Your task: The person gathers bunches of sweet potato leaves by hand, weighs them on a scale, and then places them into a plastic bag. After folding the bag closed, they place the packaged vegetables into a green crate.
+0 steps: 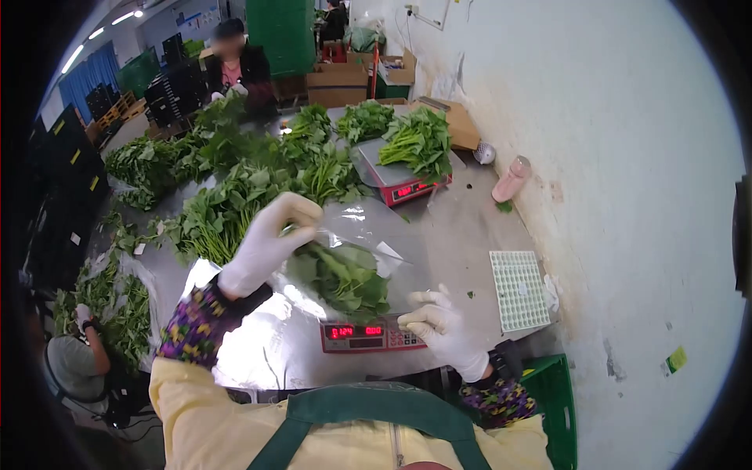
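Note:
A clear plastic bag (399,276) with leafy greens (345,280) inside is in front of me, above the red digital scale (364,337) with its lit display. My left hand (270,239), in a white glove, pinches the bag's edge at the upper left of the greens. At the lower right, my right hand (450,333), gloved too, has its fingers closed at the bag's other side. The film is see-through, so its exact edge there is hard to make out.
Loose greens (227,204) are heaped across the metal table. Beyond stands a second scale (403,188) bearing a bunch of greens (419,145). On the right are a pink bottle (511,182) and a white-green grid tray (519,290). Other people work at the far end and lower left.

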Tool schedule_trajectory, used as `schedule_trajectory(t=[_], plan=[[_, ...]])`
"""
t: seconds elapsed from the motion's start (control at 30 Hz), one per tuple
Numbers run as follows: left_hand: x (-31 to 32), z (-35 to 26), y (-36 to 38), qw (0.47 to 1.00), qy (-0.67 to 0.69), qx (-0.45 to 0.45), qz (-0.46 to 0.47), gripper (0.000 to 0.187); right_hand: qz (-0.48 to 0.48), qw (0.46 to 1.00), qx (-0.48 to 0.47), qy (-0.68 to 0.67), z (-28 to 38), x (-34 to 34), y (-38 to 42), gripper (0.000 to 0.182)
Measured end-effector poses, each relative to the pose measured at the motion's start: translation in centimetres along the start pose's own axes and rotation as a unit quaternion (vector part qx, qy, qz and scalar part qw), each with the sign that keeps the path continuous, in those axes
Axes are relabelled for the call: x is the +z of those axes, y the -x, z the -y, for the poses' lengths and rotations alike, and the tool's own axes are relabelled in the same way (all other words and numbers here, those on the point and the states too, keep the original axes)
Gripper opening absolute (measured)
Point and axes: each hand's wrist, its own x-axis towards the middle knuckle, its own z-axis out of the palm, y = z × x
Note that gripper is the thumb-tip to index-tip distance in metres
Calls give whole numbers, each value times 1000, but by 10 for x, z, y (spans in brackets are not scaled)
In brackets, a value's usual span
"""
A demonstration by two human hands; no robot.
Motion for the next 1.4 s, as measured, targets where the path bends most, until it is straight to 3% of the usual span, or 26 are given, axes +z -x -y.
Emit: schedule_trajectory(t=[0.07, 0.13, 0.2, 0.27, 0.3, 0.33, 0.4, 0.43, 0.5, 0.53, 0.6, 0.63, 0.67, 0.73, 0.77, 0.8, 0.83, 0.87, 0.93, 0.97, 1.03, 1.07, 1.13, 1.2, 1.33, 1.4], plan=[[-30, -33, 24, 998, 25, 9, -62, 40, 4, 995, -93, -18, 33, -25, -24, 7], [-55, -55, 45, 992, 101, 12, -80, 41, -53, 981, -184, -5, 57, -46, -52, 5], [-72, -60, 46, 996, 39, -64, -52, 24, -4, 970, -18, -241, 73, -49, -81, 7], [-79, -40, 43, 987, 118, -71, -81, 16, 9, 982, -46, -184, 89, -71, -105, 8], [-79, -53, 48, 990, 94, -49, -89, 8, -15, 981, -104, -161, 104, -83, -107, 9], [-74, -65, 44, 990, 95, -45, -97, 8, -48, 946, -226, -226, 112, -87, -113, 8], [-63, -77, 37, 990, 38, 12, -138, 8, -41, 983, -155, -84, 117, -97, -139, 15], [-61, -56, 20, 993, 59, -4, -102, 9, -12, 990, -138, -6, 108, -97, -161, 18], [-54, -9, -15, 991, 112, -54, -53, 10, -16, 997, -10, -76, 80, -99, -186, 22], [-49, 2, -27, 986, 142, -82, -41, 11, -13, 997, 1, -74, 73, -108, -189, 22], [-37, -3, -37, 991, 117, 46, -37, 11, -36, 996, -62, -49, 73, -125, -189, 21], [-24, -14, -32, 991, 93, 54, -85, 25, -57, 997, -51, 31, 78, -130, -176, 18], [-16, -20, -23, 992, 68, 74, -75, 39, -56, 997, -45, 33, 75, -128, -160, 18], [9, -20, 5, 994, -24, 77, -71, 50, -45, 986, -118, 111, 67, -123, -126, 13], [22, 0, 20, 997, -17, 46, -66, 51, -42, 957, -191, 215, 55, -119, -112, 14], [36, 23, 35, 990, -79, 91, -69, 40, -38, 912, -261, 314, 37, -112, -96, 15], [50, 52, 56, 962, -228, 140, -63, 26, 17, 907, -258, 332, 20, -100, -76, 17], [63, 82, 79, 939, -314, 138, -41, 25, 71, 900, -253, 349, 1, -87, -53, 19], [88, 116, 121, 932, -346, 110, -6, 29, 205, 902, -203, 320, -36, -59, -12, 22], [98, 130, 138, 926, -360, 115, 17, 29, 208, 903, -199, 319, -44, -55, -7, 22], [115, 136, 160, 927, -351, 133, 14, 30, 233, 951, -21, 201, -53, -47, 2, 27], [120, 136, 167, 926, -345, 154, 7, 30, 234, 952, -15, 198, -50, -45, -5, 27], [125, 128, 168, 926, -346, 152, 0, 31, 17, 992, 2, 124, -41, -36, -39, 36], [124, 116, 162, 913, -365, 174, -47, 31, -15, 984, -26, 175, -45, -3, -67, 46], [116, 127, 189, 909, -382, 169, -5, 33, 207, 918, 90, 326, -98, 84, -60, 61], [104, 147, 224, 933, -338, 99, 77, 35, 184, 921, 70, 337, -115, 95, -52, 64]])
